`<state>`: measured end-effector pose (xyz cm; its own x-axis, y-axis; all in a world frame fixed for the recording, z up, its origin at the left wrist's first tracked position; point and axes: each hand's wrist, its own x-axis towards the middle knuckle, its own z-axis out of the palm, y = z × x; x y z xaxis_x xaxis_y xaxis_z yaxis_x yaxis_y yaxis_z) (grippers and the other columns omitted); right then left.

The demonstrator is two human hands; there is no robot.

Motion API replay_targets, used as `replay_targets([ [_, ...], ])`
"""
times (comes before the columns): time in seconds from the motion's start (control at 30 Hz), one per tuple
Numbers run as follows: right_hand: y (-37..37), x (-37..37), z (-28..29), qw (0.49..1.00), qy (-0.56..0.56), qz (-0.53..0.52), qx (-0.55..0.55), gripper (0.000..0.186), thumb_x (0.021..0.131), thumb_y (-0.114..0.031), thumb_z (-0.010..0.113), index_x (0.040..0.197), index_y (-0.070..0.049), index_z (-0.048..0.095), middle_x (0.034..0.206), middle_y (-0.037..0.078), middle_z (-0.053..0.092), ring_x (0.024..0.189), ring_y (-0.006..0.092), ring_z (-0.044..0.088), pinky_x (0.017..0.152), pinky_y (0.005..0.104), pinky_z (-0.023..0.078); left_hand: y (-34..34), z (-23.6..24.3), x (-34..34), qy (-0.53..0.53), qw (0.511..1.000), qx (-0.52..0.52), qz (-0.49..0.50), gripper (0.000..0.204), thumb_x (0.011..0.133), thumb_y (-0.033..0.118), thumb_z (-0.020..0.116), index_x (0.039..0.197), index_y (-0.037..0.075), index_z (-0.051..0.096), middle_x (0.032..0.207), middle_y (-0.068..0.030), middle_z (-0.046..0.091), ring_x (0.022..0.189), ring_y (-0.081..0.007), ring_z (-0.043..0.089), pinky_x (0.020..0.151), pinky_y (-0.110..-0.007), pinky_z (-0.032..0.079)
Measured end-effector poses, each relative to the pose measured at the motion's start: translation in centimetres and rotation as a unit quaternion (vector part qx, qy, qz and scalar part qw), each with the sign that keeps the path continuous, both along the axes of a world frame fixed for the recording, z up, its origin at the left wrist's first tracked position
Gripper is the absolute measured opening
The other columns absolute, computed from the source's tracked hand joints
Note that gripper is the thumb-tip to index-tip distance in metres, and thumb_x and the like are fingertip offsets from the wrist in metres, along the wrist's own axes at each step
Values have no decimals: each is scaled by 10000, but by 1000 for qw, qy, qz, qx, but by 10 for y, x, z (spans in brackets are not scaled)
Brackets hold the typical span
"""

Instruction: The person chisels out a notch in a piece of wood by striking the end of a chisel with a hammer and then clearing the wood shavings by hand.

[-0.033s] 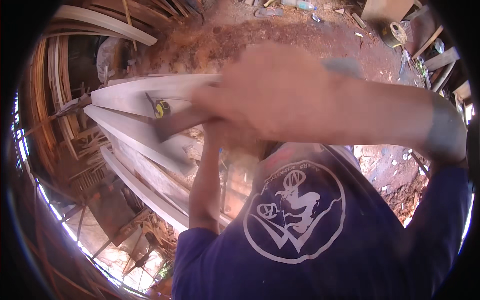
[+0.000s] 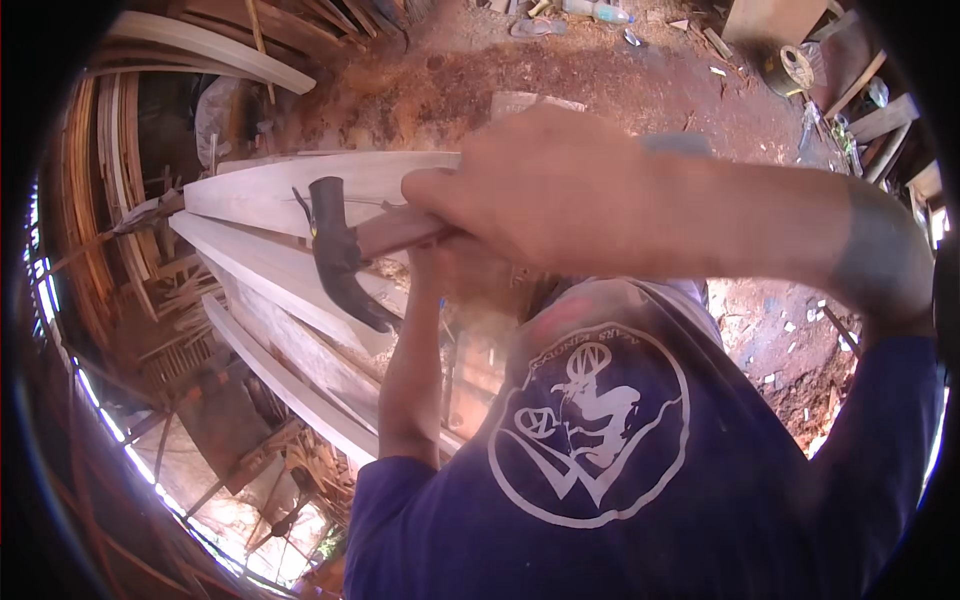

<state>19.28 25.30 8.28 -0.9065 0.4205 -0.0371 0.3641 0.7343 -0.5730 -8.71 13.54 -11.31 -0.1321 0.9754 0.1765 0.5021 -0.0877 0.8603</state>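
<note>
The hammer (image 2: 340, 245), left of centre over the pale boards (image 2: 245, 195), should feel stiff and head-heavy, best held by its brown handle (image 2: 392, 233), which the right hand (image 2: 540, 190) grips with curled fingers; the hidden left hand's grip I cannot tell.

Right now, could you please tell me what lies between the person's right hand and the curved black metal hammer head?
In the head view, brown wooden handle spans from the right hand to the hammer head.
</note>
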Motion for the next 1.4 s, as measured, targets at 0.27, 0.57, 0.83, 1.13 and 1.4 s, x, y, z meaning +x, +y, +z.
replay_targets([
  [0.27,0,-5,12,988,148,-30,15,238,911,-171,668,1125,-125,761,1002,87,764,1018,282,742,821,438,611,-1,-1,-1,6,1000,-1,3,152,988,99,635,858,30,598,742,16,576,689,-93,542,663,-284,463],
  [0.57,5,-9,23,972,218,-78,26,224,943,-266,660,1111,-175,777,973,75,759,990,280,747,815,411,616,1,-3,-2,5,1000,3,6,157,991,93,626,852,33,585,733,15,562,679,-96,528,662,-288,458],
  [0.83,9,-7,11,979,181,-55,79,234,947,-278,659,1087,-126,769,975,91,764,935,293,759,771,415,619,-2,-6,-1,5,1000,2,4,162,993,88,618,846,36,574,725,13,550,670,-98,516,661,-292,454],
  [1.13,6,-9,11,993,73,-75,53,177,884,-262,709,944,-117,791,939,95,776,908,296,760,747,420,620,0,-8,0,7,1000,9,4,169,996,83,610,840,40,561,716,11,536,659,-101,502,659,-296,449],
  [1.4,5,-7,-10,996,45,-16,78,215,912,-249,677,1068,-128,763,962,74,776,962,285,756,809,424,611,0,-8,-1,8,1000,2,2,176,999,78,602,834,43,550,708,10,523,650,-103,489,658,-300,445],
])
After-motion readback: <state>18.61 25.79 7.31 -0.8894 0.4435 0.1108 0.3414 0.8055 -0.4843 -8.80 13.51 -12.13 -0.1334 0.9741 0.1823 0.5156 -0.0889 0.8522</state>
